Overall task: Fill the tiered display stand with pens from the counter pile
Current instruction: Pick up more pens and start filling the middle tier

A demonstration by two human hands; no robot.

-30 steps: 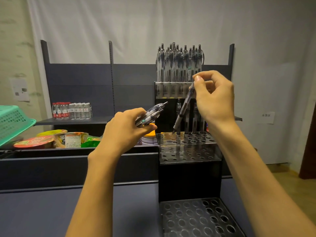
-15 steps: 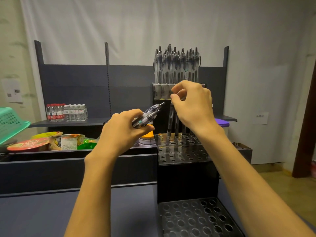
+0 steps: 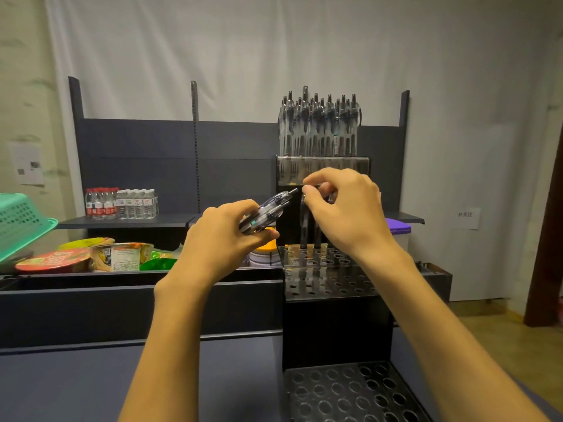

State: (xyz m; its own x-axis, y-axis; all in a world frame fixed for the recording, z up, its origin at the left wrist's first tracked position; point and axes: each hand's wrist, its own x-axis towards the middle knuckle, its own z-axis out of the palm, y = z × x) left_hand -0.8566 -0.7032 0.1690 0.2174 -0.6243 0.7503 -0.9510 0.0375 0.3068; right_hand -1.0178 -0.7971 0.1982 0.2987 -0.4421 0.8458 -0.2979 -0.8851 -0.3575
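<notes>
Head view, near to far: bottom tier of the black display stand [image 3: 350,391] closest, its holes unfilled, standing on the dark surface [image 3: 61,385]. Above and beyond, two forearms reaching in. Left hand [image 3: 225,239] curled round a bundle of pens [image 3: 266,213], tips angled up and to the right, held just left of the stand's middle tier. Right hand [image 3: 350,214] directly over that middle tier, thumb and forefinger pinching the top of an upright pen [image 3: 303,223] whose lower end sits in a back-row hole; another pen standing just beside it. Bundle tip close to the right fingertips, not touching. Farther back, top tier packed with upright pens [image 3: 318,129]. Off to the left, noodle cups [image 3: 122,255], a green basket [image 3: 21,220], and water bottles [image 3: 122,204] on a shelf.
</notes>
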